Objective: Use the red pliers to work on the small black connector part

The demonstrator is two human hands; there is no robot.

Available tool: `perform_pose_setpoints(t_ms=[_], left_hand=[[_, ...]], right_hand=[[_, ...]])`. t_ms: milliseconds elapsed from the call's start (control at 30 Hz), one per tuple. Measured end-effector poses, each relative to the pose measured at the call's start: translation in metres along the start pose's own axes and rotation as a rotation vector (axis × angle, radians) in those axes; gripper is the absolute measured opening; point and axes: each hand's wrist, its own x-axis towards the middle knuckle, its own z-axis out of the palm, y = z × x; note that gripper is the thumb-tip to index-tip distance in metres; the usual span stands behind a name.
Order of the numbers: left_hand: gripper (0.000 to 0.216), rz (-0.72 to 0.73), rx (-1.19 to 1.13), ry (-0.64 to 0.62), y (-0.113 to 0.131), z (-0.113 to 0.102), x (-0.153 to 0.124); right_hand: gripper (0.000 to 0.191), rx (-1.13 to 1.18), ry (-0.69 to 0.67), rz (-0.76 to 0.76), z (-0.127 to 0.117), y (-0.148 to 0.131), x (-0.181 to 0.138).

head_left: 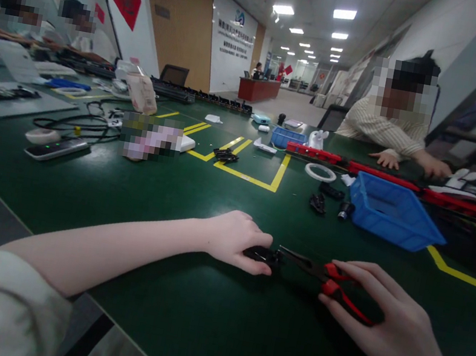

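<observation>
At the far left of the green counter [135, 184] lie a white roll of tape [41, 135] and, just beside it, a flat grey device [57, 148] with a small green light. Black cables [73, 125] lie near them.

Closer to the camera, the left hand [234, 240] rests on the counter with its fingers curled. The thumb and fingertips pinch a small black part [262, 254], which lies on the counter surface near the front edge.

The dark tip of the pliers [318, 272] touches this part from the right. The pliers lie almost flat, and their red handles point to the right. The right hand [383, 320] is closed loosely on the handles, with the fingers bent over them.

Behind the right hand, well apart, stands a blue bin [390, 214], with some small black pieces [319, 203] and a white ring [320, 172] to its left. Long red rails [403, 181] lie behind the bin. At the far side a person in a striped shirt [382, 130] has both hands on the counter.
</observation>
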Motion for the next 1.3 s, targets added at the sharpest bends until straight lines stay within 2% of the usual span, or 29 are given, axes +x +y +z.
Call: perform_pose_setpoints(t_ms=[133, 400, 900, 1300], left_hand=[[0.04, -0.006, -0.007, -0.005, -0.0003, -0.0002, 0.0003], [0.038, -0.019, 0.017, 0.019, 0.0009, 0.0005, 0.0002], [0.04, -0.011, 0.008, -0.011, -0.0017, -0.0003, -0.0004], [0.035, 0.004, -0.047, 0.018, -0.0015, 0.0, -0.0015]], right_hand=[[0.039, 0.03, -0.019, 0.047, 0.0011, 0.0019, -0.0012], [0.038, 0.044, -0.084, 0.024, 0.0, -0.0032, 0.0009], [0.036, -0.046, -0.017, -0.039, 0.0002, -0.0018, 0.0016], [0.037, -0.081, -0.035, -0.05, -0.0009, -0.0031, 0.0037]])
